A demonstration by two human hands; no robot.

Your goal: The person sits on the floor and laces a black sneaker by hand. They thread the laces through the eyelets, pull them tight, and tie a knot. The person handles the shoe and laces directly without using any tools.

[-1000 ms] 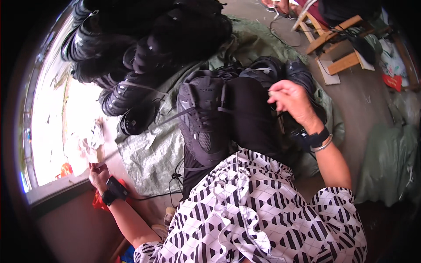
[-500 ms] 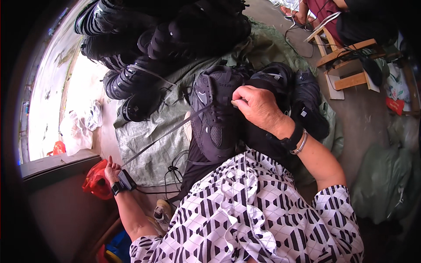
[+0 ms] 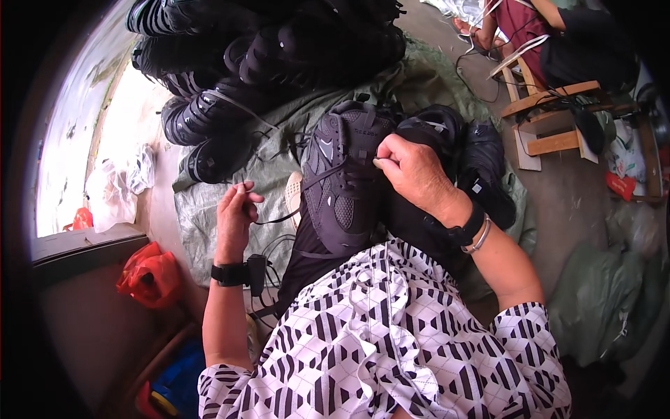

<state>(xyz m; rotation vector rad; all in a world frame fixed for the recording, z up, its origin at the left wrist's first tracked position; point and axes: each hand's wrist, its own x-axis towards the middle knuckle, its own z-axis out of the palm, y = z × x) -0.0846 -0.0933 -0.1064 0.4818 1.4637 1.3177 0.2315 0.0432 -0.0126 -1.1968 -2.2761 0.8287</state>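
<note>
A dark grey-black athletic shoe (image 3: 343, 185) lies over my thigh, with its laces partly threaded through the eyelets. At the shoe's right edge, my right hand (image 3: 419, 174) is closed in a pinch. What is between its thumb and forefinger is too small to make out. Left of the shoe, my left hand (image 3: 237, 209) is raised with its fingertips together on a dark shoelace (image 3: 279, 218). The lace hangs slack in a curve between that hand and the shoe.
Black shoes (image 3: 307, 49) are heaped beyond my knees, and more shoes (image 3: 485, 167) lie at my right. A green woven sheet (image 3: 202, 213) covers the floor. A red plastic bag (image 3: 150, 272) sits lower left. Near another person, a wooden stool (image 3: 551, 122) stands far right.
My left hand has come up and right, nearer the shoe. The lace was stretched taut to it and is slack now. My right hand has barely moved.
</note>
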